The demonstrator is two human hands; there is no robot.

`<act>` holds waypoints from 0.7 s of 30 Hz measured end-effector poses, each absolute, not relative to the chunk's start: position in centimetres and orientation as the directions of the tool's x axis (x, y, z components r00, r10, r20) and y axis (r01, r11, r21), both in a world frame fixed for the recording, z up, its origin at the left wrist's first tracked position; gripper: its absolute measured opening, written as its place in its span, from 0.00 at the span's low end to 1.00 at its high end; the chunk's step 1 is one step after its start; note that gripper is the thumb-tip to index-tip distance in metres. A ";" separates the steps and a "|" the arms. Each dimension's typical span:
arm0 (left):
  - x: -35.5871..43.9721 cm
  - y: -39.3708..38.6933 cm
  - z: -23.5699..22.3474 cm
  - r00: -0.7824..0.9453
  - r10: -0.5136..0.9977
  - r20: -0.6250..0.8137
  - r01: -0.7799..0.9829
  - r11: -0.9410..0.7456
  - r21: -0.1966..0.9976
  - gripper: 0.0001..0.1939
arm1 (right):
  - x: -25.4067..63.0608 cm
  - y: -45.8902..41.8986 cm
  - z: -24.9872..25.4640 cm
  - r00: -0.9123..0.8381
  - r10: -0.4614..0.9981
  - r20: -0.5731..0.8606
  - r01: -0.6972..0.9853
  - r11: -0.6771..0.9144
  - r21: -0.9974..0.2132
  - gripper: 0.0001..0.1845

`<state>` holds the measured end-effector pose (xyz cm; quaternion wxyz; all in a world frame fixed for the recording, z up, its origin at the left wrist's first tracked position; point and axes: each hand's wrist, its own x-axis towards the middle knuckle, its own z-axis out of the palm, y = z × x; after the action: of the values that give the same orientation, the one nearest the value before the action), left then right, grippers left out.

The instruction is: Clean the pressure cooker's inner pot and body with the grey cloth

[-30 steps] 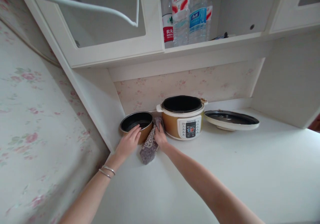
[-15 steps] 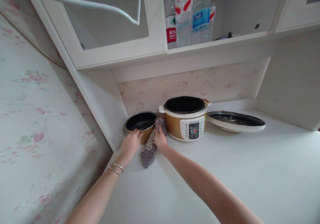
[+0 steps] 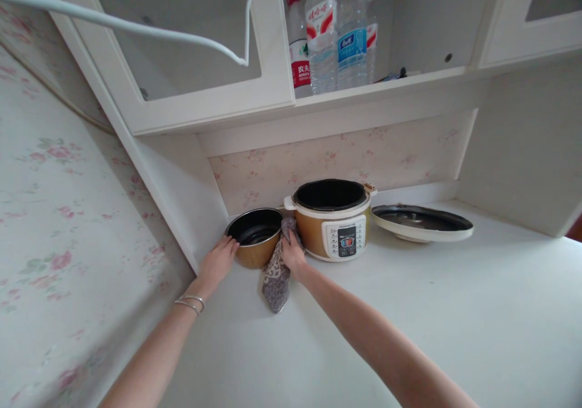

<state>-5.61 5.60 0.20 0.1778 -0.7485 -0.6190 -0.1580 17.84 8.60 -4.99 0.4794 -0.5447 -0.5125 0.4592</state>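
A gold pot (image 3: 257,255) with a dark inside stands in the left corner of the counter. At its left rim rests my left hand (image 3: 218,259), fingers bent against the edge; the thumb is hard to make out. My right hand (image 3: 292,251) grips a grey patterned cloth (image 3: 276,287), pressing it to the pot's right side, and the lower end hangs onto the counter. Just right of that hand sits a gold and white electric cooker (image 3: 311,235), lidless, with a black interior and a control panel.
A detached cooker lid (image 3: 422,233) lies upside down right of the cooker. Overhead, a cabinet shelf (image 3: 386,86) holds several plastic bottles (image 3: 322,44). A glass-panelled door (image 3: 218,114) and a white cable (image 3: 136,27) hang at upper left. The papered wall (image 3: 68,214) bounds the left side.
My left hand has slid from the pot's front rim to its left side, uncovering the gold front. My right hand keeps the cloth at the pot's right side. The view has shifted slightly.
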 end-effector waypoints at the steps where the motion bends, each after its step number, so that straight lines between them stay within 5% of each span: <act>1: -4.5 5.1 -0.2 0.136 0.857 0.497 0.991 -0.123 -0.059 0.23 | 17.7 8.5 -5.1 0.052 0.999 -0.013 0.120 -0.019 -0.993 0.33; 5: 0.8 2.5 -0.9 0.091 0.823 0.561 0.996 -0.078 -0.048 0.22 | 17.4 8.4 -5.4 0.059 0.998 0.001 0.143 -0.008 -0.990 0.34; 12: -0.3 3.0 0.9 0.275 0.773 0.572 0.941 -0.337 0.003 0.23 | 18.2 8.5 -5.2 0.064 0.998 0.019 0.157 0.009 -0.988 0.32; 17: -6.8 5.6 1.1 0.321 0.826 0.463 0.941 -0.333 -0.058 0.24 | 18.2 8.7 -5.4 0.065 0.997 0.030 0.134 0.021 -0.991 0.31; 21: -4.3 4.4 0.1 0.203 0.851 0.484 0.978 -0.204 -0.051 0.23 | 17.6 8.6 -5.8 0.085 0.995 0.049 0.130 0.038 -0.991 0.31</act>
<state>-4.28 4.38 0.13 0.1772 -0.7551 -0.6054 -0.1786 17.55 8.65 -5.79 0.4992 -0.5418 -0.5194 0.4330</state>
